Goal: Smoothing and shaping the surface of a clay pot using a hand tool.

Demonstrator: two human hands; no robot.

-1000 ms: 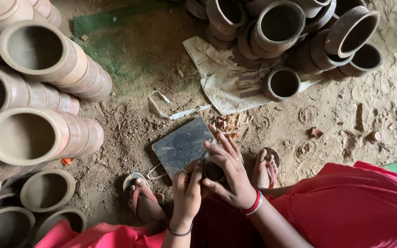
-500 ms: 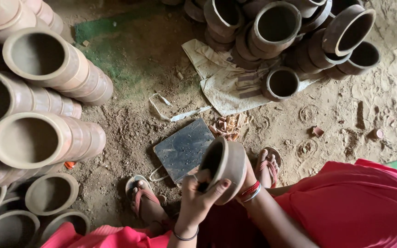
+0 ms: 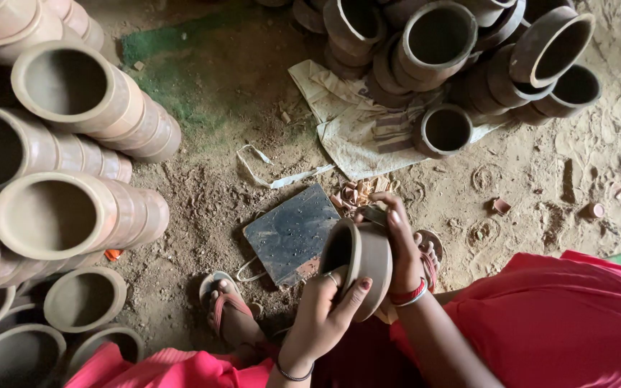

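sandy, crumb-strewn floor [image 3: 540, 187] is spreading under everything, seen from straight above. a small clay pot [image 3: 362, 266] is being held just over the person's knees, tipped on its side so its mouth is facing left and its axis is running roughly left to right. the left hand [image 3: 325, 316] is closing on it from below, thumb curling over the rim, while the right hand [image 3: 400, 248] is wrapping its far side from above; both are touching it, neither nearer. just beside it on the floor a dark square slab [image 3: 292, 233] is lying, with pale cloth [image 3: 357, 133] beyond. stacked pots [image 3: 59, 144] are lying at left, another heap [image 3: 461, 50] at top right. no labels are showing.
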